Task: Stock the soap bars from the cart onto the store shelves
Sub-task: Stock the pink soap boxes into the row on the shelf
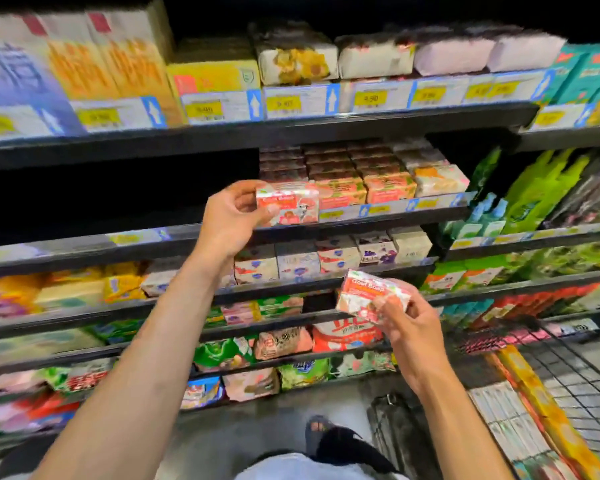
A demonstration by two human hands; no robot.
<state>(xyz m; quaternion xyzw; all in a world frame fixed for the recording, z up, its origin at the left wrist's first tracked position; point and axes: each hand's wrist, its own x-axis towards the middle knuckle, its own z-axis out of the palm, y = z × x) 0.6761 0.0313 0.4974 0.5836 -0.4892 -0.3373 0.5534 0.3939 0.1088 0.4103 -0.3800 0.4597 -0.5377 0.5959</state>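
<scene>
Left hand (234, 211) is up at the second shelf (378, 211), pinching a pink soap box (287, 203) by its left end, long axis level and running along the shelf edge, printed face toward us, just left of the stocked row (364, 188). Right hand (407, 322) sits lower, fingers wrapped round a second soap box (371, 295), tilted, long axis sloping down to the right. Wire cart (568, 386) at lower right.
</scene>
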